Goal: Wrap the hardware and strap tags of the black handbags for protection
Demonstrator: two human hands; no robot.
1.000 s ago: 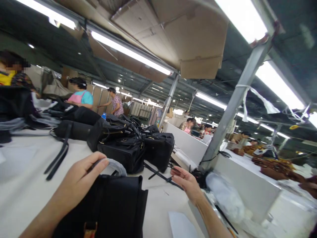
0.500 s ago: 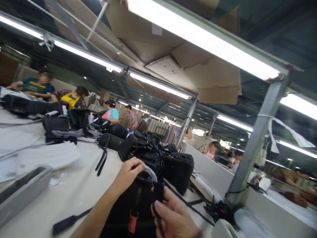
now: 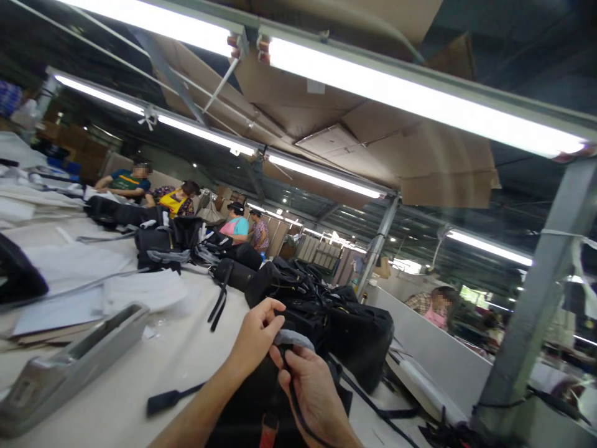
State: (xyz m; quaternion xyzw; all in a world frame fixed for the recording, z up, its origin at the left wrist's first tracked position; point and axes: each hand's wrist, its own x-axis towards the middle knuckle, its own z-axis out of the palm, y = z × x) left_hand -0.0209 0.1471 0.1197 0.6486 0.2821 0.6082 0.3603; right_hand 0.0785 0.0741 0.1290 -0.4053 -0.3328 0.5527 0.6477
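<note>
Since the preceding frame, the right hand point(image 3: 303, 376) had moved up and inward, from right of the grey-wrapped handle point(image 3: 295, 340) to its near side, close to the left hand point(image 3: 259, 336). The right hand pinched a black strap point(image 3: 298, 407) between thumb and fingers; the strap trailed down toward the wrist. The left hand was curled at the left end of the handle; whether it gripped anything could not be told. The black handbag point(image 3: 254, 398) was directly below both hands.

Possible faults: a narrow pinch might let the strap slip if tension rose. The trailing length could twist if the right hand rotated. The handle wrapping might scuff or shift where the fingers worked against it. A sideways pull could tilt the handbag if the left hand provided no hold. The loose strap with a broad end point(image 3: 163, 401), left of the left forearm, might snag on the sleeveless arm's return path.

Containers: the handbag's contents were not visible. Black bags point(image 3: 361, 336) were piled beyond the right hand, contents likewise hidden. Left of the left hand, a grey trough-shaped holder point(image 3: 100, 376) stood on the table point(image 3: 116, 414); its shaded recess showed nothing identifiable.
</note>
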